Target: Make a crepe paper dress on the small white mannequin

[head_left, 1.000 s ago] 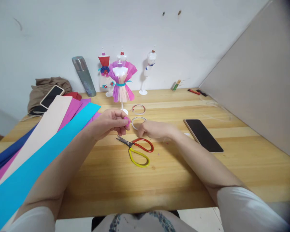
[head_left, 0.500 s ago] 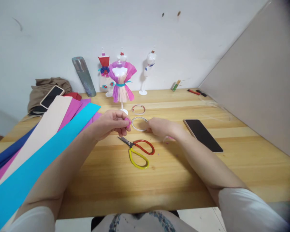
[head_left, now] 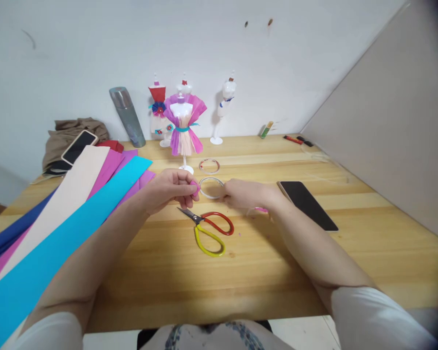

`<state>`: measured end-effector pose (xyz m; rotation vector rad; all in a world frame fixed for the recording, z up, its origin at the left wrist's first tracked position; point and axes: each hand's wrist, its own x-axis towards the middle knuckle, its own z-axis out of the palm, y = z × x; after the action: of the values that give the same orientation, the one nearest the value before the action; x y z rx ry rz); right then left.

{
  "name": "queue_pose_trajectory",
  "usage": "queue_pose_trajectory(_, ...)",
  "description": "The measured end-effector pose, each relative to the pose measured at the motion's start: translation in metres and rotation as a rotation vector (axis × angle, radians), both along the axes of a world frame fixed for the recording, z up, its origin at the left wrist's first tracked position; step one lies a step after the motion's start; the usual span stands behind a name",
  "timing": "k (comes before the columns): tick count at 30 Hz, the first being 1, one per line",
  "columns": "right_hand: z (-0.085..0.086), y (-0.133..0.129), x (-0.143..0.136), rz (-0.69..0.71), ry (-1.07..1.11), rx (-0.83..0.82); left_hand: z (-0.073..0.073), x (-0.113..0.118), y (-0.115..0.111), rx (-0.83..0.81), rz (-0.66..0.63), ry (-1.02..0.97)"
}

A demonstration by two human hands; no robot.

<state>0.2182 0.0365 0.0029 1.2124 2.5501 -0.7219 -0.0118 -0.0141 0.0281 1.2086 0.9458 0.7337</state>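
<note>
Left hand pinches small pink piece between thumb and fingers, just left of white ring on surface
Right hand curled at ring's right edge; cannot tell whether it grips ring
Light pinch best: pink piece looks soft, likely creases easily
Ring best steadied flat, without dragging
Scissors lie just nearer camera, blade tips near left hand; fingers best clear of tips while working

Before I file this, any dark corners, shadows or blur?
In the head view, the upper right corner darkens to black, soft shadows fall across the pale wooden table, and the small pink piece in the left hand lacks crisp detail.
</note>
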Motion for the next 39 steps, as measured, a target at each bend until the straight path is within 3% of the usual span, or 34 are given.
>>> queue_pose_trajectory(3,-0.003,0.0,-0.005,0.045,-0.038,-0.052,-0.001,0.0,0.0,-0.015,0.006,-0.003)
queue_pose_trajectory(8,0.002,0.0,-0.007,-0.141,0.035,0.257,-0.007,-0.001,0.001,0.015,0.014,-0.022)
queue_pose_trajectory(10,0.008,-0.006,-0.008,-0.143,0.219,0.344,-0.011,0.0,0.002,0.03,0.039,-0.032)
queue_pose_trajectory(13,0.012,-0.023,-0.014,-0.097,0.734,0.426,-0.017,0.001,0.006,0.033,0.086,-0.066)
queue_pose_trajectory(16,0.008,-0.037,-0.021,-0.035,0.914,0.522,-0.021,0.003,0.008,0.008,0.11,-0.107)
queue_pose_trajectory(20,0.001,-0.042,-0.028,0.006,0.886,0.514,-0.026,0.005,0.008,-0.016,0.107,-0.156)
queue_pose_trajectory(28,-0.009,-0.03,-0.028,-0.048,0.923,0.563,-0.03,0.008,0.007,-0.059,0.068,-0.272)
queue_pose_trajectory(34,-0.006,-0.034,-0.03,0.011,0.964,0.51,-0.032,0.006,0.009,-0.155,0.048,-0.282)
queue_pose_trajectory(36,-0.005,-0.036,-0.031,0.024,0.934,0.478,-0.032,0.003,0.012,-0.126,0.077,-0.236)
queue_pose_trajectory(39,-0.01,-0.041,-0.036,0.106,0.803,0.409,-0.03,-0.001,0.018,-0.075,0.231,-0.126)
